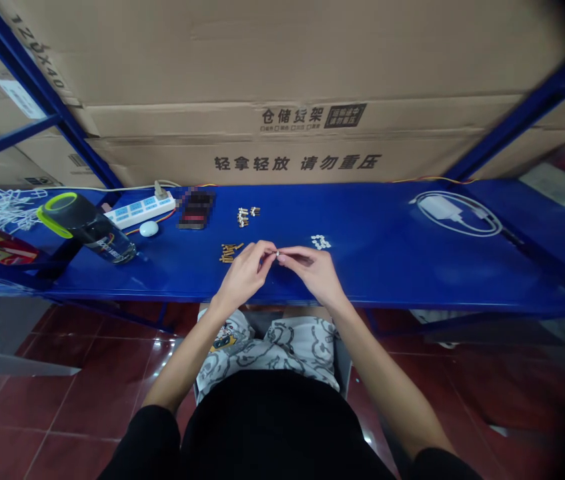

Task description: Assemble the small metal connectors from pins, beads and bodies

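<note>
Over the front of the blue shelf (372,267), my left hand (245,273) and my right hand (312,270) meet fingertip to fingertip. Both pinch one tiny light-coloured part (277,253) between them; its shape is too small to make out. A small heap of brass-coloured pins (229,251) lies just left of my left hand. Beyond my right hand sits a cluster of little white pieces (320,241). Farther back lies a group of assembled metal-and-brass parts (246,215).
At the left lie a dark bottle with a green lid (87,227), a white power strip (139,210), a small pale oval object (149,229) and a dark box (196,208). A white charger with coiled cable (455,212) rests at the right. Cardboard boxes (292,100) wall the back.
</note>
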The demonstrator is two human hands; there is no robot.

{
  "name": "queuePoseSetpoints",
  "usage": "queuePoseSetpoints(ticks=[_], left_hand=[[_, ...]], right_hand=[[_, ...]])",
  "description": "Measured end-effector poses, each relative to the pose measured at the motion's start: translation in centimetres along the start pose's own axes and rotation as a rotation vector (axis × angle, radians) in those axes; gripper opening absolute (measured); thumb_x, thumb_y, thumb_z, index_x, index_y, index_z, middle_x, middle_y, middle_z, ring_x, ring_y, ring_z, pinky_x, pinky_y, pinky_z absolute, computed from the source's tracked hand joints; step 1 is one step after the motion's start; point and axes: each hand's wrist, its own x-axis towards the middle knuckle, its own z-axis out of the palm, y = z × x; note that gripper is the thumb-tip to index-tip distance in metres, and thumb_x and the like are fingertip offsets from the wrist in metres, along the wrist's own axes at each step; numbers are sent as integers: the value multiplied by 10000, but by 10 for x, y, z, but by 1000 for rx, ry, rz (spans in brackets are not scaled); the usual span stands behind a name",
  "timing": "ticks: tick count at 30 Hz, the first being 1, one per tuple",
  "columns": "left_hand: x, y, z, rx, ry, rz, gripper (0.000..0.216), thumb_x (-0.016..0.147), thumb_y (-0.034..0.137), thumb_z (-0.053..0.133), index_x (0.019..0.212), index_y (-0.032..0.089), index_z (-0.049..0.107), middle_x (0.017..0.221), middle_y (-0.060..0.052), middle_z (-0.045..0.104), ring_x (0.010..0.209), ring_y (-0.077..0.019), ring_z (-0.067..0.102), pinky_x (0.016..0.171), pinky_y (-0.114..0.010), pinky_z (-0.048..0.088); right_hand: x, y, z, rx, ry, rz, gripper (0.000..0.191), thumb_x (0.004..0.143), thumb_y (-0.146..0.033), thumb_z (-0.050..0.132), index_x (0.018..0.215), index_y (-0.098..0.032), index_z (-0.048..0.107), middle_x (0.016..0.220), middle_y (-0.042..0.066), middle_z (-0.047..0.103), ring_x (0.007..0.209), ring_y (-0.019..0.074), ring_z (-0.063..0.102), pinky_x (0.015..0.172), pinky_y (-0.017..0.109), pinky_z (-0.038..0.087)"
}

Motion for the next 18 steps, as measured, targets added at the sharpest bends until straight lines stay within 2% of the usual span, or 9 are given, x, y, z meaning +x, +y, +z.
queuePoseSetpoints(ticks=[5,11,18], left_hand=[[0,3,-3,43,-64,17,134,1041,164,461,1116,233,548,1050,-40,672,978,-194,633,888,-334,523],[-1,3,-5,72,-96,7,158,1034,169,456,1142,244,544,1028,-44,672,981,-207,658,848,-339,552],[-1,5,-4,116,-127,15,157,994,148,510,1112,237,562,966,-26,679,901,-188,683,804,-315,556]], right_hand=[[1,3,0,-76,-8,-8,210,798,-420,791,951,-278,816,995,39,804,965,288,742,939,477,574],[2,1,0,-186,-71,-61,214,883,-414,696,1014,-289,810,971,30,803,900,272,749,898,448,571],[3,-5,-10,-354,-70,-162,179,891,-421,685,939,-292,799,991,34,783,864,244,713,815,403,552]])
